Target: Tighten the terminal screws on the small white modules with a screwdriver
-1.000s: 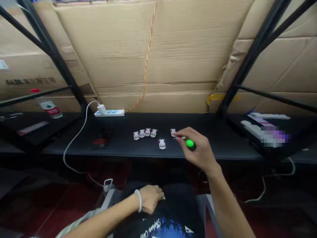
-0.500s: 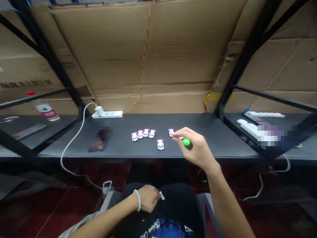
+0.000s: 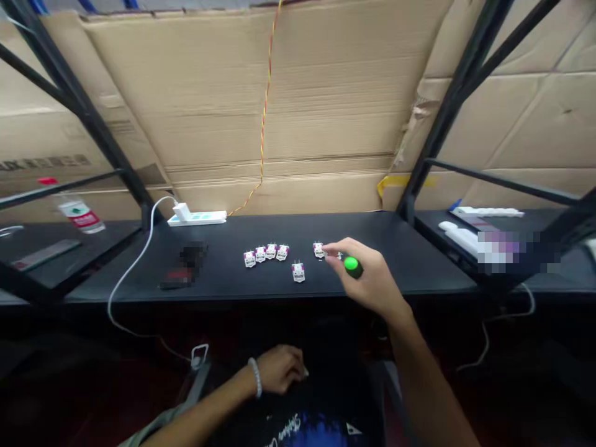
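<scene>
My right hand [image 3: 367, 273] is over the right part of the desk, closed around a screwdriver [image 3: 352, 267] whose green-and-black handle end shows; its tip is hidden. Thumb and forefinger reach toward a small white-and-purple plug-like part [image 3: 319, 249], and I cannot tell if they touch it. Tiny pieces [image 3: 339, 255] lie behind these fingers, partly covered. Another such part [image 3: 298, 272] sits alone nearer the front edge. Several more form a row [image 3: 266, 252] to the left. My left hand [image 3: 280, 369] rests over the lap with curled fingers, a small white bit showing at the fingertips.
A white power strip [image 3: 205, 217] with a plugged-in charger stands at the back left; its cable [image 3: 125, 273] hangs over the front edge. A blurred dark object [image 3: 186, 264] lies left. Black metal frames [image 3: 447, 105] flank the desk. A bottle [image 3: 81, 214] is beyond the left one.
My left hand's fingers have curled and turned slightly over the lap. The right hand stays nearly in place beside the same part. The whole view has shifted a little.
</scene>
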